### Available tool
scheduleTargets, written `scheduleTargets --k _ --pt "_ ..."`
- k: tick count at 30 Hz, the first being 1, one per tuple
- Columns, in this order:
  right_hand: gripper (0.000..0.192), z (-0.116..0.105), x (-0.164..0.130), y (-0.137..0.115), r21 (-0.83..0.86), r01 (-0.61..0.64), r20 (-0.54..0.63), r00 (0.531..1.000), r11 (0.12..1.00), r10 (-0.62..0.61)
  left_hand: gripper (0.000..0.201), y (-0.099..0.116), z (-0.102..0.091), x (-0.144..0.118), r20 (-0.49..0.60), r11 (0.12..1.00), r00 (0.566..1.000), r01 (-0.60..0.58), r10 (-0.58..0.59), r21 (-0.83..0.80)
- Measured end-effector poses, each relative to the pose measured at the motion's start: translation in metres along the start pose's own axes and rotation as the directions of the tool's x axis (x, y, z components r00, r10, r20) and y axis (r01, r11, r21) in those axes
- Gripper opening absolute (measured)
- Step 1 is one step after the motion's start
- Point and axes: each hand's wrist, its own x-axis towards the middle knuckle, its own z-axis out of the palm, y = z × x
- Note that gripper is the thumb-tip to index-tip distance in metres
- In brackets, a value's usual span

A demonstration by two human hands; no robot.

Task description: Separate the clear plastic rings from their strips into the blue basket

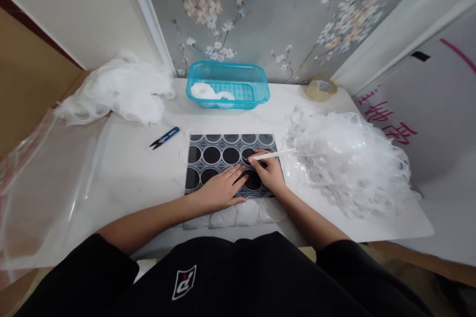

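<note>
Centre frame: left hand (220, 189) flat, fingers spread, pressing on black circle-patterned mat (223, 156) on white surface (130, 173). Right hand (269, 172) just beside it, grip pinched on thin white stick (275, 154), tip on mat. Right: heap of clear rings (349, 158). Upper centre: teal basket (227, 85). Left of mat: blue snips (164, 137).

Your left hand (222, 189) lies flat on the dark mat (230, 164) with circle cut-outs, while your right hand (269, 172) pinches a thin white stick (275, 154) over it. On the white surface (130, 173), a heap of clear rings (349, 158) sits just right, blue snips (164, 137) lie left, and a teal basket (227, 85) stands behind.
</note>
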Motion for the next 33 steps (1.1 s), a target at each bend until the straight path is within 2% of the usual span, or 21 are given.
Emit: scheduleTargets --k 6,12,15,17,19,21,22,23,24,25,26,27,29,31,33 --pt "0.018 -0.001 0.000 -0.003 -0.043 0.023 0.047 0.999 0.999 -0.021 0.069 -0.001 0.001 0.000 0.004 1.000 1.000 -0.003 0.003 -0.023" --pt "0.017 -0.001 -0.002 -0.003 -0.088 0.061 0.040 0.998 0.994 -0.058 0.070 -0.002 0.001 0.001 0.029 1.000 1.000 -0.006 0.007 -0.019" --pt "0.016 0.004 -0.012 -0.006 -0.232 0.172 0.066 0.985 0.957 -0.161 0.071 -0.002 0.004 0.000 -0.001 0.997 1.000 0.000 0.000 -0.080" --pt "0.016 0.004 -0.016 -0.009 -0.353 0.297 0.152 0.954 0.887 -0.259 0.072 -0.002 0.004 0.000 -0.020 0.993 1.000 0.000 -0.002 -0.115" --pt "0.019 -0.004 -0.009 -0.009 -0.437 0.376 0.231 0.925 0.817 -0.303 0.071 -0.001 0.002 0.000 -0.019 0.993 1.000 0.004 -0.006 -0.116" --pt "0.019 -0.023 0.010 -0.006 -0.511 0.322 0.151 0.946 0.797 -0.285 0.068 0.000 -0.003 0.000 0.012 0.997 1.000 0.004 -0.003 -0.078" --pt "0.018 -0.034 0.022 -0.004 -0.550 0.230 0.015 0.964 0.803 -0.266 0.068 0.001 -0.006 0.001 0.034 0.999 0.999 0.003 -0.001 -0.053" --pt "0.018 -0.044 0.034 -0.003 -0.564 0.095 -0.175 0.957 0.820 -0.232 0.067 0.002 -0.009 0.001 0.058 1.000 0.998 -0.001 0.003 -0.031" --pt "0.021 -0.051 0.044 -0.003 -0.538 -0.028 -0.350 0.917 0.843 -0.193 0.066 0.003 -0.012 0.002 0.078 1.000 0.997 -0.005 0.007 -0.015" --pt "0.023 -0.055 0.050 -0.005 -0.493 -0.081 -0.438 0.883 0.866 -0.167 0.066 0.003 -0.015 0.002 0.093 1.000 0.996 -0.007 0.007 -0.006" --pt "0.024 -0.055 0.053 -0.009 -0.451 -0.067 -0.428 0.891 0.890 -0.150 0.067 0.003 -0.017 0.001 0.098 1.000 0.995 -0.006 0.006 0.000" --pt "0.024 -0.049 0.051 -0.015 -0.402 -0.025 -0.363 0.922 0.915 -0.134 0.068 0.003 -0.019 -0.001 0.095 1.000 0.995 -0.002 0.002 0.005" --pt "0.023 -0.026 0.038 -0.028 -0.270 0.081 -0.128 0.985 0.960 -0.119 0.070 0.001 -0.020 -0.007 0.071 1.000 0.997 0.019 -0.020 0.021" --pt "0.023 0.002 0.021 -0.039 -0.121 0.108 0.025 0.994 0.987 -0.105 0.072 -0.002 -0.017 -0.016 0.042 0.998 0.997 0.056 -0.057 0.034" --pt "0.022 0.026 0.006 -0.044 -0.043 0.095 0.096 0.991 0.995 -0.090 0.071 -0.007 -0.012 -0.028 0.024 0.996 0.996 0.084 -0.085 0.027"
